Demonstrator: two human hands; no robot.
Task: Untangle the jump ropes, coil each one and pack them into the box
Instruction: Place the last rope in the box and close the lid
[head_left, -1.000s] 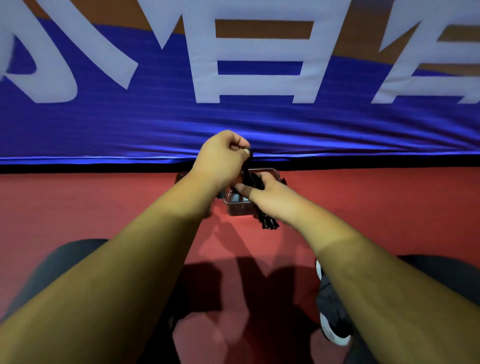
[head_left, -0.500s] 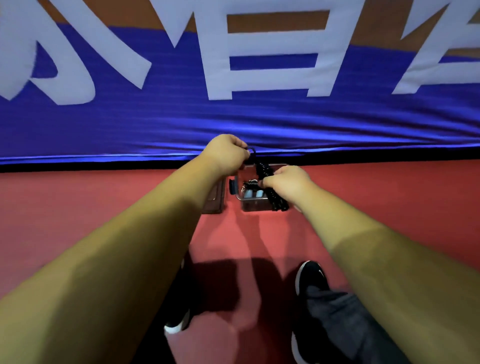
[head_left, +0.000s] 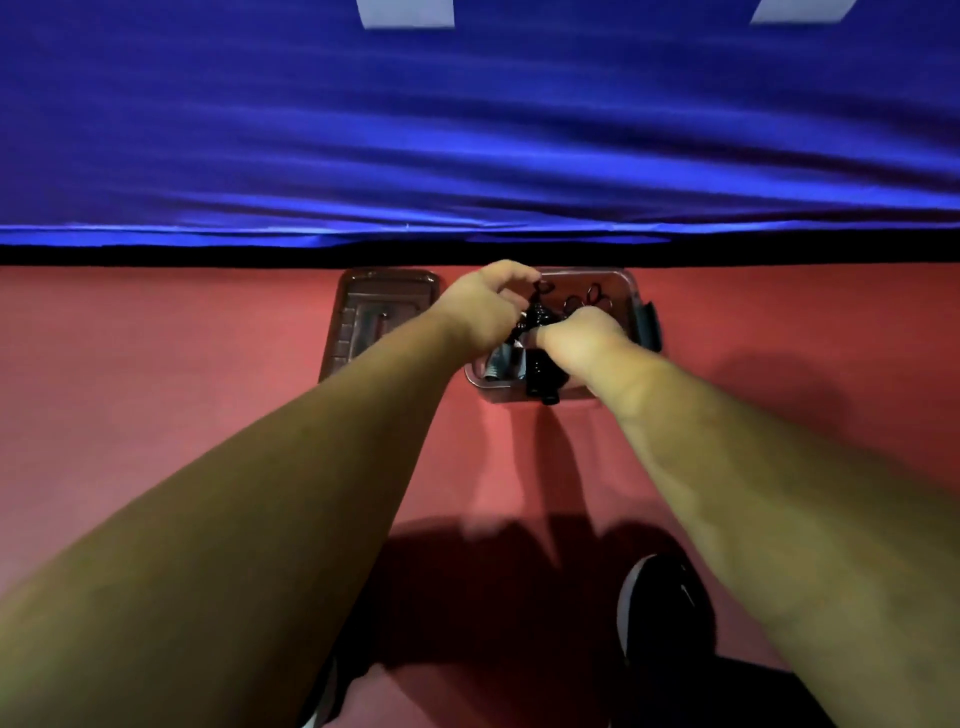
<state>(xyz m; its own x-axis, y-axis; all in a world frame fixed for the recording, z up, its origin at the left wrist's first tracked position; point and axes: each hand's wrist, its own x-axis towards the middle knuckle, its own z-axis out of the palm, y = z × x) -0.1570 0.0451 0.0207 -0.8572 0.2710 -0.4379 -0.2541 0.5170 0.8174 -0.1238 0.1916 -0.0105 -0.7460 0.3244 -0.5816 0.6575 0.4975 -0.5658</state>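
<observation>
A black shoe (head_left: 660, 608) with a pale sole stood nearest, at the lower right, on the red floor (head_left: 156, 415), and the edge of a second shoe (head_left: 322, 696) showed at the lower left. Both bare forearms reached forward over the floor to a clear box (head_left: 635, 293) that sat open on it.

At the box's near wall, the black handles (head_left: 543, 384) of a rope (head_left: 539, 317) hung down, their ends over the rim. The right grip (head_left: 582, 338) was curled round the middle of the bunched black rope, holding it over the box. Just beyond and to the left, the left grip (head_left: 483, 312) had its fingers curled, pinching a loop at the top of the same rope.

Grey items (head_left: 501, 364) lay in the box's near left corner; what they were could not be told. More dark loops (head_left: 587, 299) lay in its far part. A dark latch (head_left: 649, 327) sat on the right wall. The lid (head_left: 384, 312) lay flat on the floor just left of the box.

Behind them ran a black strip (head_left: 208, 254), then a creased blue banner (head_left: 467, 130).
</observation>
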